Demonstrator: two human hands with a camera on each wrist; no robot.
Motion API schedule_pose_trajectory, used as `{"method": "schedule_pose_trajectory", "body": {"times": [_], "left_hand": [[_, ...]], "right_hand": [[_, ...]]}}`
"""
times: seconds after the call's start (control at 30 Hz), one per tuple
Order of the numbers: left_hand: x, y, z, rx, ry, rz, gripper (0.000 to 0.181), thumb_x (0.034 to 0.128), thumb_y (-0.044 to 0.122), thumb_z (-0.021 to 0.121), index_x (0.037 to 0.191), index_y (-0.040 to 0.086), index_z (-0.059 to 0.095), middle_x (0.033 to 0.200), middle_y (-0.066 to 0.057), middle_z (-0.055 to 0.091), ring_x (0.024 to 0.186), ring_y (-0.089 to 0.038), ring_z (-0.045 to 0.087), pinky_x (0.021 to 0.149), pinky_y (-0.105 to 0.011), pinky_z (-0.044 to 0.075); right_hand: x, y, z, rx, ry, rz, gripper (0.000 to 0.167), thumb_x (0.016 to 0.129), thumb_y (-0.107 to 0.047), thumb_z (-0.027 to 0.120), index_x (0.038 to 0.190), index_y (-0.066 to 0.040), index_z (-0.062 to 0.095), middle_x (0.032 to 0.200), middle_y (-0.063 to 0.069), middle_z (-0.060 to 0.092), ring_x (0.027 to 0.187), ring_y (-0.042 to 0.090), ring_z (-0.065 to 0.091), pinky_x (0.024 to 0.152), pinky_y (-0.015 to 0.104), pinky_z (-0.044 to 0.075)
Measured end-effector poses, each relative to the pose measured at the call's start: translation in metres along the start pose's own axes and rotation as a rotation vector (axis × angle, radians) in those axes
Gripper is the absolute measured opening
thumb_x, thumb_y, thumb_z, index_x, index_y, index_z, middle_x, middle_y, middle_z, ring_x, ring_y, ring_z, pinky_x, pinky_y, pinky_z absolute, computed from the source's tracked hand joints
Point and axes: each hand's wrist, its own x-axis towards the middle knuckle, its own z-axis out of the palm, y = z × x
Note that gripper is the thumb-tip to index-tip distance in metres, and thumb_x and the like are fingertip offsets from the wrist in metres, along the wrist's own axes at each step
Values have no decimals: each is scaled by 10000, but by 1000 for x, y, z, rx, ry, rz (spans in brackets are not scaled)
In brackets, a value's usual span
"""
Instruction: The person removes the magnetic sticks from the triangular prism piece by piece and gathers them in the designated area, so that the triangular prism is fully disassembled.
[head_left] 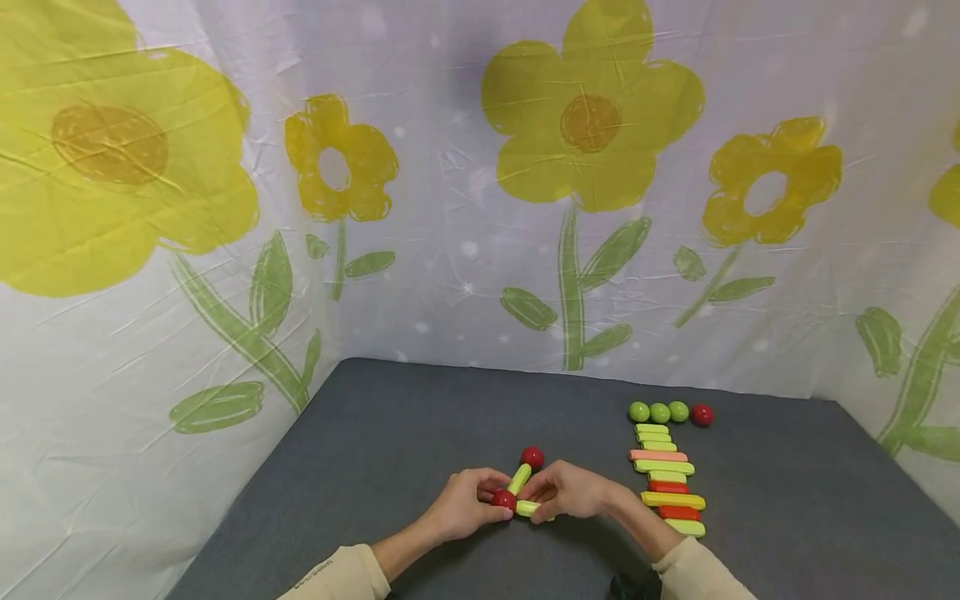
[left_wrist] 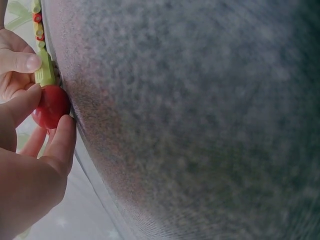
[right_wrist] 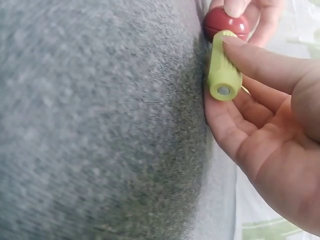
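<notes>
My left hand [head_left: 467, 504] pinches a red ball [head_left: 504, 499] between thumb and fingers, low over the dark cloth. With thumb and fingers my right hand [head_left: 573, 490] holds a yellow-green magnetic rod [right_wrist: 225, 70], one end against that red ball. A round grey metal spot shows in the rod's free end in the right wrist view. A second yellow-green rod [head_left: 519, 478] runs from the held ball to another red ball [head_left: 532, 457] farther back. In the left wrist view the held red ball [left_wrist: 52, 107] and rod [left_wrist: 45, 70] meet end to end.
On the right lies a column of several rods in yellow-green, yellow, red and pink [head_left: 667, 467]. Behind it stand 3 green balls [head_left: 659, 412] and a red ball [head_left: 702, 415] in a row. A dark object [head_left: 634, 586] sits by the right sleeve. Flowered cloth [head_left: 450, 250] hangs behind the table.
</notes>
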Motion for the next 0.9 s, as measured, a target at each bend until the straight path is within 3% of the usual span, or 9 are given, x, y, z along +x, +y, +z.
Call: {"method": "schedule_pose_trajectory", "body": {"times": [0.2,0.43,0.67,0.9], "left_hand": [[2,0,0,5,-18,-21,339,778,55,789,1089,2,663,939,-42,668,848,-188,650,742,-339,538],[3,-1,-1,4,-32,-56,350,790,61,779,1112,3,654,969,-51,662,884,-205,646,758,-368,534],[3,-3,-2,3,-26,-36,351,789,62,781,1110,-1,654,961,-50,665,870,-197,651,744,-348,538],[2,-2,-3,2,-22,-27,349,783,56,784,1101,-7,655,947,-55,663,857,-201,652,736,-351,538]], "right_hand": [[0,-2,-6,-24,-63,1,221,851,48,670,1072,48,669,969,87,669,822,139,599,666,223,494],[1,3,-12,-6,-168,-15,243,857,35,667,1099,52,651,1027,61,661,930,155,607,786,253,505],[-1,10,-11,34,-115,-34,260,881,5,654,1136,40,622,997,68,645,869,151,599,712,245,507],[-13,12,-11,76,-28,-12,338,909,-21,620,1234,62,582,1090,103,632,931,189,579,769,274,506]]}}
